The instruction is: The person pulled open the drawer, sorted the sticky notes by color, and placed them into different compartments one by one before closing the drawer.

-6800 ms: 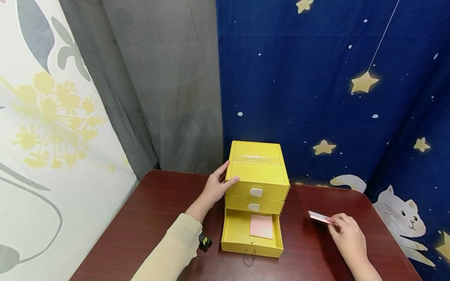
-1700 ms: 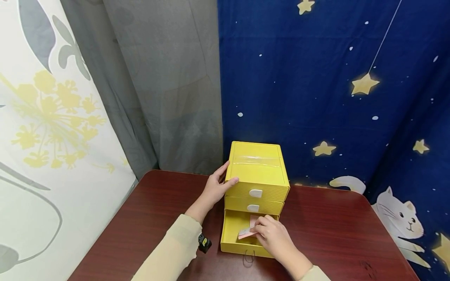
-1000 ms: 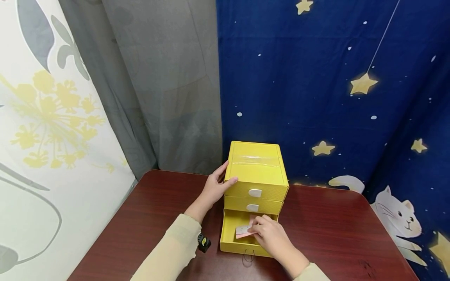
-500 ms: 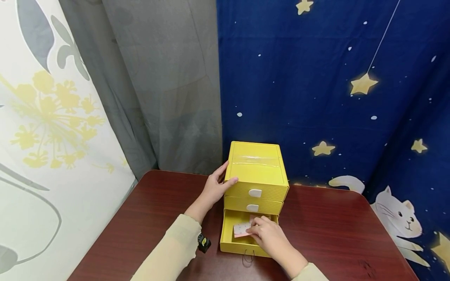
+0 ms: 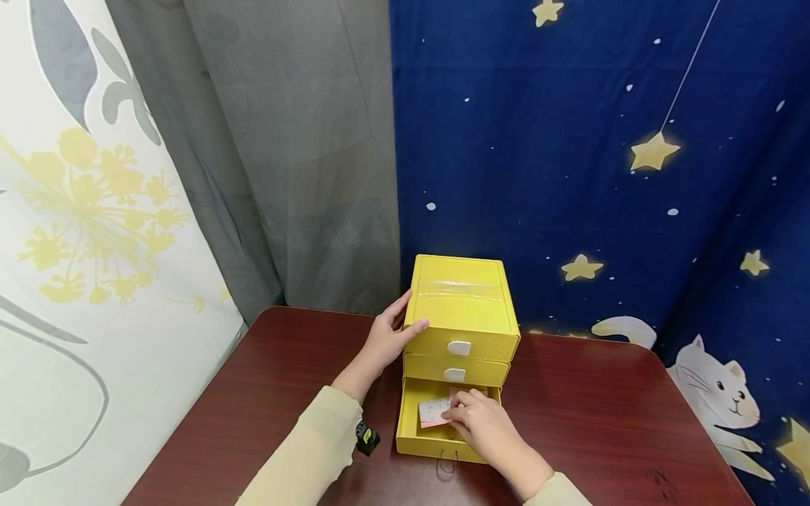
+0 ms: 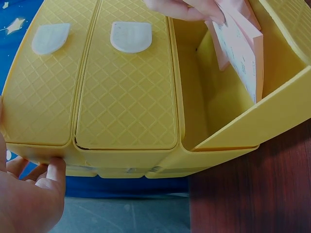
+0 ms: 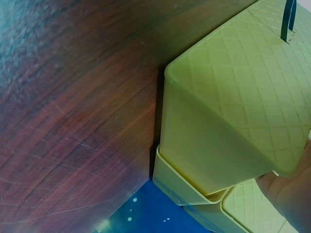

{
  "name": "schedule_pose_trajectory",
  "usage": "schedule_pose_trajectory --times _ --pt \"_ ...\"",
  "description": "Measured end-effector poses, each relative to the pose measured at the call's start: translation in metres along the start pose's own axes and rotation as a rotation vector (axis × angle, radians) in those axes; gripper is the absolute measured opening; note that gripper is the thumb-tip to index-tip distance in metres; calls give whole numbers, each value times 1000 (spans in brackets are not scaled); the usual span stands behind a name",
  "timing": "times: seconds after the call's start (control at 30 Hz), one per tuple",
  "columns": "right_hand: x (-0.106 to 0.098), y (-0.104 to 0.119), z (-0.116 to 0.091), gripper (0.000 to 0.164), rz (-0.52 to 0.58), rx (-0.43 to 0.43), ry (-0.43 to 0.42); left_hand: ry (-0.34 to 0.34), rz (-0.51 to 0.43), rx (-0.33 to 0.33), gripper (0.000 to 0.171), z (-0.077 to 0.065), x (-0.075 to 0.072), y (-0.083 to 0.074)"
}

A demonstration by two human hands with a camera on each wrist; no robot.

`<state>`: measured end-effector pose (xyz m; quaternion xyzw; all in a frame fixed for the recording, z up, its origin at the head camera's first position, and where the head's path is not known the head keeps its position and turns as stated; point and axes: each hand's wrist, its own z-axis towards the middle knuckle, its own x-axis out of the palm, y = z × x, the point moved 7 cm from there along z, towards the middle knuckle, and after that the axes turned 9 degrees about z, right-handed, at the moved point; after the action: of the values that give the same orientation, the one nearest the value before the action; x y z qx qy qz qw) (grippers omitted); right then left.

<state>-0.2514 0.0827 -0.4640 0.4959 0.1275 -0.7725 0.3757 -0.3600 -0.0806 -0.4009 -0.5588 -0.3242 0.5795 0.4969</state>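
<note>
My left hand point(image 5: 382, 341) rests against the left side of a yellow drawer unit point(image 5: 460, 274), its thumb on the front top edge. The bottom drawer point(image 5: 433, 447) is pulled out. Inside it, my right hand point(image 5: 486, 424) pinches a pink sticky-note pad point(image 5: 433, 412) with a patterned white face. In the left wrist view that pad point(image 6: 238, 51) stands tilted, its lower edge down in the drawer. A second pink pad point(image 6: 221, 54) lies behind it, mostly hidden by the hand in the head view. The right wrist view shows part of my right hand point(image 7: 286, 194) over the drawer's rim.
Two closed drawers with white tabs, an upper tab point(image 5: 459, 348) and a lower tab point(image 5: 454, 374), sit above. A dark cord loop point(image 5: 447, 465) hangs from the open drawer's front. The unit stands on a reddish-brown table point(image 5: 582, 422); a blue starry curtain point(image 5: 538, 140) hangs behind.
My right hand has brought the pad from above the table at the right into the open drawer, then shifted it slightly left, its patterned face turning upward. My left hand stays put.
</note>
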Motion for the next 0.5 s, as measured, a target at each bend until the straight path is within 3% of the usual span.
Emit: schedule_pose_trajectory --times 0.5 --pt "-4 0 -3 17 6 -11 -41 -13 -7 24 73 -1 -1 -4"
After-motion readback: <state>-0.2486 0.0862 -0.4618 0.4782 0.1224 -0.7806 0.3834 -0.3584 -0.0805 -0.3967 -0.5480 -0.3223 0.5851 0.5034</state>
